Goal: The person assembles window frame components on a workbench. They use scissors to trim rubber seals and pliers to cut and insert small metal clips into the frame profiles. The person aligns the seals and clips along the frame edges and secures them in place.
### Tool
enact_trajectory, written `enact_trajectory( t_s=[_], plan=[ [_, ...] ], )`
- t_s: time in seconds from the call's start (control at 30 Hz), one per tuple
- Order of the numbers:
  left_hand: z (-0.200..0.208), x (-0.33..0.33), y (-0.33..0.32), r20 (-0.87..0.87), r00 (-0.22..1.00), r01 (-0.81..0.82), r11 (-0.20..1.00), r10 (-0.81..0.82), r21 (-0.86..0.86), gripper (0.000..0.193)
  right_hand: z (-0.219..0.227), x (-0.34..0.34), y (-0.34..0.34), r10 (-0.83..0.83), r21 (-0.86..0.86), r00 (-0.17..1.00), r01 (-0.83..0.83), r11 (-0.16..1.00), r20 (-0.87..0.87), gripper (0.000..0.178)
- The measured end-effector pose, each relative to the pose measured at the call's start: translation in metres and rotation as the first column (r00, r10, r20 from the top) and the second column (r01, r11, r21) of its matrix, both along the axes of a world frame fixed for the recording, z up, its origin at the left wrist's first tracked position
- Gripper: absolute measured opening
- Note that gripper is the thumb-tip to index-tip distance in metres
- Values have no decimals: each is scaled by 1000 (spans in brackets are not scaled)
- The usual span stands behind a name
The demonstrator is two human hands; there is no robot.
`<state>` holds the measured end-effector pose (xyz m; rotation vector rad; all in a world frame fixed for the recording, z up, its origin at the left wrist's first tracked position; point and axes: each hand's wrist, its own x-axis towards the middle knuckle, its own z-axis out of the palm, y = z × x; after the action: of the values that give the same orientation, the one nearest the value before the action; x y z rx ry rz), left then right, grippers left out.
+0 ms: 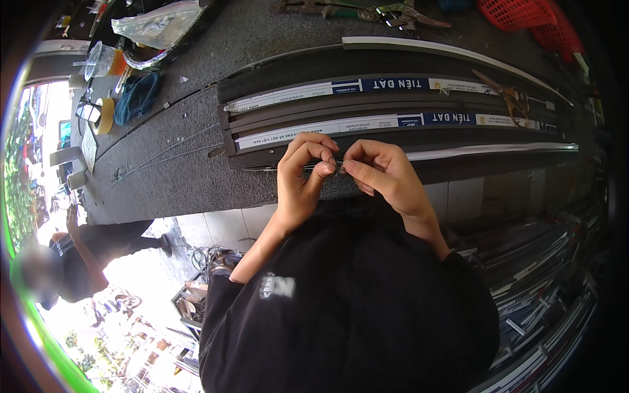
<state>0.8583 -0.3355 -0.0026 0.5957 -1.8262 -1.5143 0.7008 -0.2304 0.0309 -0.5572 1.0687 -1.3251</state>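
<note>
In front of my body, at the near edge of the dark workbench (190, 147), my left hand (298, 177) and my right hand (386, 173) meet almost fingertip to fingertip. Each has thumb and forefinger pinched together. Something tiny and dark, perhaps a thin strand, shows between the fingertips, too small to name. Just beyond the hands lie long dark metal profiles (288, 116) with white and blue printed labels. A pair of scissors (515, 103) with brown-orange handles rests across them at the right. A thin silver strip (485, 151) runs out to the right behind my right hand.
Pliers (401, 14) lie at the far edge, near red plastic baskets (514, 12). On the left are a blue cloth (137, 98), a tape roll (105, 116) and a plastic cup (101, 60). Another person (85, 259) is at lower left. Racked metal lengths (537, 321) fill the lower right.
</note>
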Motion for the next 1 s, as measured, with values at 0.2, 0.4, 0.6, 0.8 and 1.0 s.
enact_trajectory(
  t_s=[0.2,0.4,0.6,0.8,1.0],
  plan=[
    [-4,-3,5,-121,992,-17,985,38,173,34,1,4,-1,-64,30,995,66,997,-83,14],
    [0,-2,1,-135,989,-34,974,65,223,27,-3,13,-3,-141,-46,973,135,990,-185,16],
    [-2,-4,7,-147,982,-50,905,122,422,33,-3,20,-5,-159,-110,956,135,985,-247,17],
    [0,-6,5,-126,986,-29,862,107,507,41,-10,18,-6,-177,-75,970,166,983,-167,17],
    [6,5,3,-61,998,52,946,-34,319,33,-19,25,-9,-268,-181,942,234,955,-200,17]
  ],
)
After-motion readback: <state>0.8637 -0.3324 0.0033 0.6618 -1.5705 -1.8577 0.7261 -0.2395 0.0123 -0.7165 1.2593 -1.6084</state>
